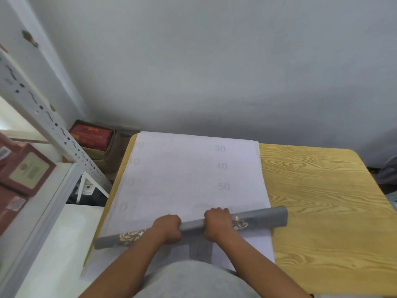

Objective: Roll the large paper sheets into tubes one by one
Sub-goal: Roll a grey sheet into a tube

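A large white paper sheet (182, 179), faintly printed with the numbers 30, 40 and 50, lies flat on the left half of a wooden table (326, 201). Its near part is rolled into a grey tube (264, 218) with gold ornaments, lying across the sheet from lower left to upper right. My left hand (168, 227) grips the tube left of its middle. My right hand (218, 223) grips it just right of the middle, fingers curled over the top. A strip of sheet hangs over the near table edge.
The right half of the table is bare wood grain. A white metal shelf rack (53, 130) with reddish boxes (25, 168) stands at the left. A cardboard box (94, 138) holding a red pack sits on the floor behind the table's left corner. A grey wall runs along the back.
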